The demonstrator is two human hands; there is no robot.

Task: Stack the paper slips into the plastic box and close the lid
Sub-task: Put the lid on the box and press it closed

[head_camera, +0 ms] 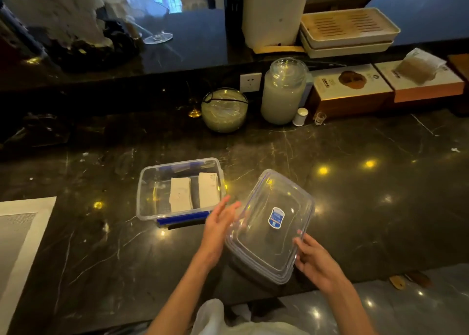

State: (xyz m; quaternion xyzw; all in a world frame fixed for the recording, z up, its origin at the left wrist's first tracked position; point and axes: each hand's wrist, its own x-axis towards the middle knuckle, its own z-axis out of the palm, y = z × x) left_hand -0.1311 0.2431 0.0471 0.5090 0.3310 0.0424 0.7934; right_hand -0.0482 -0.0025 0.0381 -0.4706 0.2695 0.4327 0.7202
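Observation:
A clear plastic box (144,197) with blue clips stands open on the dark marble counter. Inside it lie two stacks of white paper slips, one in the middle (180,195) and one at the right (208,189). The clear lid (274,245), with a blue sticker on top, is tilted just to the right of the box, above the counter's near edge. My right hand (314,261) grips the lid's near right edge. My left hand (219,226) is flat with fingers apart against the lid's left edge, close to the box's front right corner.
A round glass bowl (224,110), a tall glass jar (283,93), a small white shaker (300,116) and a shot glass (319,118) stand at the back. Boxes (352,86) line the back right. A white mat (22,230) lies at the left.

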